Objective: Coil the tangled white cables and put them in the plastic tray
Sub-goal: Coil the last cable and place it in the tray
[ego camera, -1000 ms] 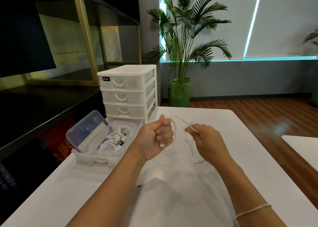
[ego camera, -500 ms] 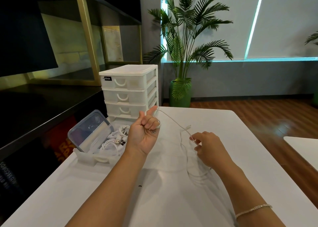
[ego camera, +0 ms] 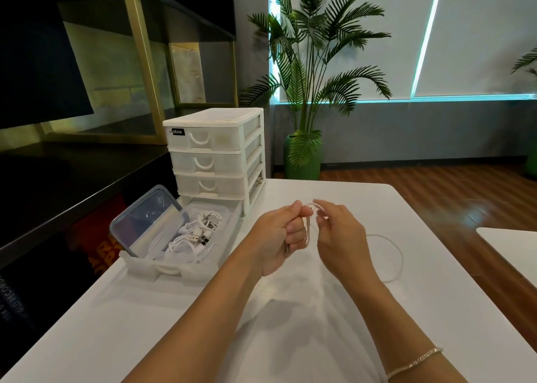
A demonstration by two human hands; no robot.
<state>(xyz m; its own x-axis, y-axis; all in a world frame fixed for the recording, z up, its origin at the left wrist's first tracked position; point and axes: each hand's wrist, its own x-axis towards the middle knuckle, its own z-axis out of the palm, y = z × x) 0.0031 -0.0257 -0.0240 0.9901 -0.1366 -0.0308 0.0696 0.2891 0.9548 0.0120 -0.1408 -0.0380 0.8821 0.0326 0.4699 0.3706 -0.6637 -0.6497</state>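
A white cable is gripped in the curled fingers of the left hand and pinched by the right hand; coiled cables are held in the plastic tray, far left

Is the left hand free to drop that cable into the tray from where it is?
Probably yes: the left hand, gripping the cable, has bare table between it and the open-topped tray.

Cables in tray, left of hands.
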